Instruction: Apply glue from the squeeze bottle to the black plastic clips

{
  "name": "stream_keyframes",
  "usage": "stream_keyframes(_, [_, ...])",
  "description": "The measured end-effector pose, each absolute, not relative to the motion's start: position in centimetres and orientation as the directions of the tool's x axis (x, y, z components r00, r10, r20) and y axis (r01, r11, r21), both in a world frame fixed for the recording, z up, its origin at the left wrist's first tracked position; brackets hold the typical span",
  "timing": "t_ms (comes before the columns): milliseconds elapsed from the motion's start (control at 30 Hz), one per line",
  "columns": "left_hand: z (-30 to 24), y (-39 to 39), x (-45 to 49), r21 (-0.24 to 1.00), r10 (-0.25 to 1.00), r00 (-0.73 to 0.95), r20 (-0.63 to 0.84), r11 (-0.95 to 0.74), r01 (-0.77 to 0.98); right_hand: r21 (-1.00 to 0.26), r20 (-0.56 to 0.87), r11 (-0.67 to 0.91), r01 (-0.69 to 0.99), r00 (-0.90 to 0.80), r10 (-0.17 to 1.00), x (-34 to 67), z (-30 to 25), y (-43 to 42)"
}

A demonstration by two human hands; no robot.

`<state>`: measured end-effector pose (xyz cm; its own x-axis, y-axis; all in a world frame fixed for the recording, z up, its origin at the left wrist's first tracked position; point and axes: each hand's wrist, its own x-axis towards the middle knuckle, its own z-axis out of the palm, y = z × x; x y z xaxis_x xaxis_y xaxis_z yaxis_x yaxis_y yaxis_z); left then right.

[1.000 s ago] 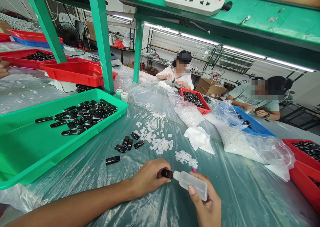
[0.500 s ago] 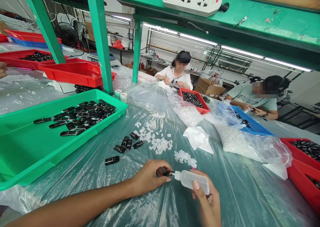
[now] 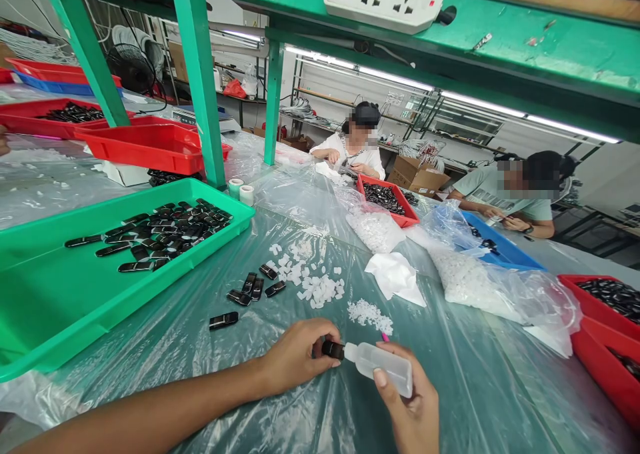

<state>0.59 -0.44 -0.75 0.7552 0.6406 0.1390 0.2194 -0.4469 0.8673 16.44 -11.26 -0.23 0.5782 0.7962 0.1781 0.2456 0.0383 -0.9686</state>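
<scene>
My left hand (image 3: pixel 295 355) pinches a small black part (image 3: pixel 333 349) just above the plastic-covered table. My right hand (image 3: pixel 413 411) grips a small clear squeeze bottle (image 3: pixel 383 369), its nozzle touching the end of that black part. Several loose black parts (image 3: pixel 253 287) lie a little beyond my left hand, and one more black part (image 3: pixel 225 320) lies alone to their left. Piles of small white pieces (image 3: pixel 315 286) and finer white bits (image 3: pixel 371 315) lie just beyond my hands.
A green tray (image 3: pixel 60 301) with several black parts fills the left. Red trays (image 3: pixel 145 149), a blue tray (image 3: pixel 515 254), and bags of white pieces (image 3: pixel 475 284) ring the table. Green frame posts (image 3: pixel 200 81) stand behind. Two other people work at the far side.
The bottle's nozzle drew slightly back from the black part and then pressed against it again. Both hands stayed in nearly the same spot.
</scene>
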Motion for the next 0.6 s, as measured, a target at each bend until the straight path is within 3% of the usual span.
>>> stream_keyframes(167, [-0.47, -0.59, 0.52, 0.842, 0.651, 0.743, 0.156, -0.481, 0.244, -0.930, 0.280, 0.077, 0.359, 0.558, 0.782, 16.45, -0.35, -11.32])
stream_keyframes(400, [-0.58, -0.61, 0.54, 0.837, 0.649, 0.749, 0.131, -0.477, 0.267, -0.964, 0.194, 0.051, 0.260, 0.559, 0.806, 16.45, -0.10, -11.37])
stream_keyframes(600, [-0.76, -0.58, 0.44, 0.866, 0.642, 0.762, 0.088, -0.428, 0.260, -0.964, 0.206, 0.072, 0.254, 0.553, 0.807, 16.53, -0.27, -11.34])
